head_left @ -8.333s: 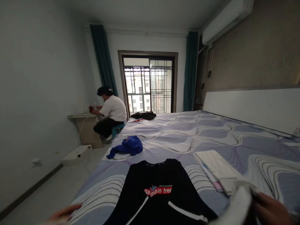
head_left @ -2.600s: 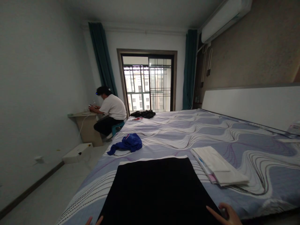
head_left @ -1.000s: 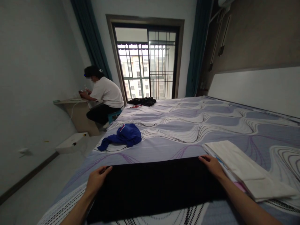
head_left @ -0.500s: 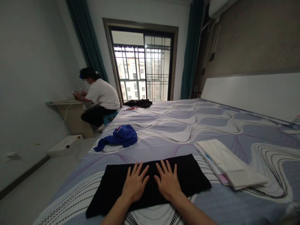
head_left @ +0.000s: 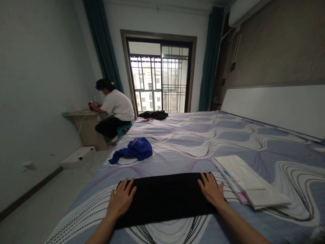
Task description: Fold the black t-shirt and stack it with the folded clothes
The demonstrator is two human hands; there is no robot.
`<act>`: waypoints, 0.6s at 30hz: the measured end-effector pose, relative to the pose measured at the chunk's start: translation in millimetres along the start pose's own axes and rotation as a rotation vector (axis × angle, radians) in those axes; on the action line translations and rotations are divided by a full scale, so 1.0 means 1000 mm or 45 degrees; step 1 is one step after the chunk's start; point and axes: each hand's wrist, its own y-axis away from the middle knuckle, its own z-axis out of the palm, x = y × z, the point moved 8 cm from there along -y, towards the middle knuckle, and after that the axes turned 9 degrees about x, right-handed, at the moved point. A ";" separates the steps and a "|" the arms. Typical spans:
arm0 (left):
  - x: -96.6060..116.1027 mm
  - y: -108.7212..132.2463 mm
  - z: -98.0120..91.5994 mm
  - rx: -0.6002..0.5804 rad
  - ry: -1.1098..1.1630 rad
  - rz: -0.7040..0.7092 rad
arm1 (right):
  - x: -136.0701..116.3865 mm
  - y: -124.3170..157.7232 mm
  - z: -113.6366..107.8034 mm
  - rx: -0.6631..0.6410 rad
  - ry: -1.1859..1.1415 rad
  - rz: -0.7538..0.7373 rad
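Note:
A black cloth (head_left: 167,198), folded into a long flat strip, lies across the near part of the bed. My left hand (head_left: 122,198) rests on its left end, fingers spread and palm down. On the right end lies my right hand (head_left: 212,191), also flat with the fingers apart. Neither hand grips the cloth. To the right of the cloth is a folded white cloth (head_left: 243,173) on top of something with blue and pink parts. Beyond my left hand lies a crumpled blue garment (head_left: 139,148).
The bed (head_left: 182,135) has a wavy-patterned sheet. Dark items (head_left: 158,115) lie at its far edge. A person (head_left: 118,105) in a white top sits at a small desk (head_left: 86,128) on the left. A white box (head_left: 78,157) stands on the floor.
Both hands have slid outward from the middle of the black cloth to its two ends. The view has shifted slightly; the other things lie as before.

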 end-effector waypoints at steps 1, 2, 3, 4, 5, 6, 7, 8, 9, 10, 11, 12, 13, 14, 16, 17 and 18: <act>0.000 0.000 0.001 0.000 0.011 -0.006 | -0.002 0.000 0.000 0.015 -0.004 0.000; 0.001 0.000 0.001 -0.003 0.022 -0.011 | -0.004 0.001 0.001 0.032 -0.012 -0.004; 0.002 0.000 0.000 -0.005 0.034 -0.012 | -0.005 0.000 0.001 0.049 -0.022 -0.009; 0.004 -0.001 -0.001 -0.006 0.040 -0.014 | -0.005 0.000 0.002 0.059 -0.029 -0.013; 0.004 -0.001 -0.002 -0.007 0.040 -0.017 | -0.005 -0.002 0.002 0.062 -0.031 -0.016; 0.005 -0.002 -0.003 -0.008 0.033 -0.020 | -0.004 -0.003 0.004 0.063 -0.029 -0.019; 0.005 -0.002 -0.003 -0.008 0.024 -0.020 | -0.003 -0.004 0.004 0.066 -0.026 -0.026; 0.006 -0.002 -0.004 -0.007 0.015 -0.016 | -0.003 -0.005 0.005 0.072 -0.023 -0.036; 0.006 -0.002 -0.004 -0.003 0.006 -0.008 | -0.003 -0.006 0.005 0.081 -0.020 -0.048; 0.006 -0.001 -0.004 0.007 -0.004 -0.002 | -0.002 -0.007 0.006 0.091 -0.018 -0.058; 0.006 -0.001 -0.004 0.023 -0.019 0.000 | -0.002 -0.007 0.006 0.099 -0.016 -0.064; 0.005 0.000 -0.005 0.043 -0.041 -0.002 | -0.002 -0.007 0.007 0.104 -0.016 -0.067; 0.004 0.001 -0.005 0.060 -0.069 -0.008 | -0.001 -0.007 0.007 0.106 -0.017 -0.066; 0.002 0.003 -0.005 0.072 -0.097 -0.018 | -0.001 -0.006 0.007 0.104 -0.019 -0.063; -0.005 0.008 -0.004 0.065 -0.134 -0.027 | -0.001 -0.005 0.007 0.095 -0.031 -0.060; -0.009 0.012 -0.004 0.046 -0.137 -0.014 | -0.001 -0.005 0.007 0.091 -0.036 -0.061; -0.015 0.017 -0.003 0.022 -0.136 0.011 | -0.001 -0.005 0.007 0.088 -0.038 -0.061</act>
